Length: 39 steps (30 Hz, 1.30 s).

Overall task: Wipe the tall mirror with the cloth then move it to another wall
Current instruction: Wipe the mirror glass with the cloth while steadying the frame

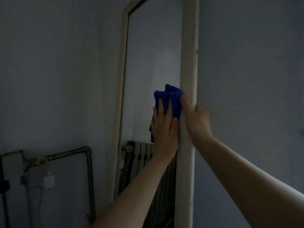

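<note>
Head view: the tall mirror (153,46), glass in a pale cream frame, stands upright against the grey wall (246,63). The left hand (164,129) lies nearly flat, fingers straight, pressing a bunched deep-blue cloth (171,99) onto the glass by the mirror's right edge. The right hand (195,119) grips that edge just beside the cloth, thumb on the face and fingers curled behind. A grey metal pipe (87,162) runs left of the mirror. The mirror is probably stiff, top-heavy and breakable, best carried by both side rails and never by the glass. The cloth looks limp and light.
</note>
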Tool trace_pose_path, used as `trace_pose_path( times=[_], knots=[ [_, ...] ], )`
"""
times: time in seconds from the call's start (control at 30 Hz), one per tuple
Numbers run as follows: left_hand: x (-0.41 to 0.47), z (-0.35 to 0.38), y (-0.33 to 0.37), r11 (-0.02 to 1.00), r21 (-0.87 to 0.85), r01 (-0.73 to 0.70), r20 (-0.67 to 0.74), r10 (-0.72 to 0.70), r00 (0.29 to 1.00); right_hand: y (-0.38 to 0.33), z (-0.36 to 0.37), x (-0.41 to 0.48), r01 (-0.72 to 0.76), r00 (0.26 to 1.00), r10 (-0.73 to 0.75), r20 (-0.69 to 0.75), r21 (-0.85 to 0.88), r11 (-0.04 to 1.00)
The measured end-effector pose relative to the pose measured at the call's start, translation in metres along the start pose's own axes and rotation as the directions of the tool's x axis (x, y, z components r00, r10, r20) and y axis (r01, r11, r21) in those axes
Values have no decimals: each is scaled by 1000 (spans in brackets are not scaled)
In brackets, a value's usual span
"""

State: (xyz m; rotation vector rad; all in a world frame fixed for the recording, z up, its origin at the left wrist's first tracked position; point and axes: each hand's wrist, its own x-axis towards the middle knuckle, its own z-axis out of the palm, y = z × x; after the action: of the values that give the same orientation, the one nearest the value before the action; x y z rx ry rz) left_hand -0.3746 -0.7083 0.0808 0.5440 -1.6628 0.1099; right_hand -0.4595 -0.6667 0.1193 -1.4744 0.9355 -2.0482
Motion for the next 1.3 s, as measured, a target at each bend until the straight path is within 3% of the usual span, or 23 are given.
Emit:
trace_pose_path(
  times=[0.17, 0.3, 0.43, 0.63, 0.77, 0.9, 1.0, 1.17, 1.3],
  knots=[
    [-12, -10, -32, 1000, -14, -18, 11, 18, 1000, 15, -3, -16, 15, 1000, -15, 10, -31, 999],
    [-6, -33, -97, 983, -48, 175, -86, -179, 980, 21, -5, -12, 52, 998, -54, -30, -62, 997],
    [-8, -56, -156, 899, -38, 436, -150, -437, 887, 22, -4, -12, 49, 998, -51, -23, -55, 997],
    [-15, -54, -144, 834, -14, 551, -174, -545, 820, 16, -2, -16, 42, 999, -44, -23, -66, 997],
    [-36, -35, -83, 901, -60, 429, -84, -433, 897, 17, -2, -18, 37, 998, -40, -41, -73, 997],
    [-45, -16, -16, 918, -238, 319, 42, -318, 947, 16, -3, -18, 27, 998, -32, -48, -100, 995],
    [-53, -3, 11, 950, -216, 224, 77, -213, 974, 15, -4, -17, 39, 998, -44, -53, -84, 996],
    [-56, 1, -5, 992, -72, 106, 57, -102, 993, 14, -7, -17, 46, 998, -48, -35, -71, 996],
    [-39, -20, -60, 989, -16, 150, 7, -150, 989, 15, -9, -16, 42, 998, -47, -39, -119, 992]
  ],
)
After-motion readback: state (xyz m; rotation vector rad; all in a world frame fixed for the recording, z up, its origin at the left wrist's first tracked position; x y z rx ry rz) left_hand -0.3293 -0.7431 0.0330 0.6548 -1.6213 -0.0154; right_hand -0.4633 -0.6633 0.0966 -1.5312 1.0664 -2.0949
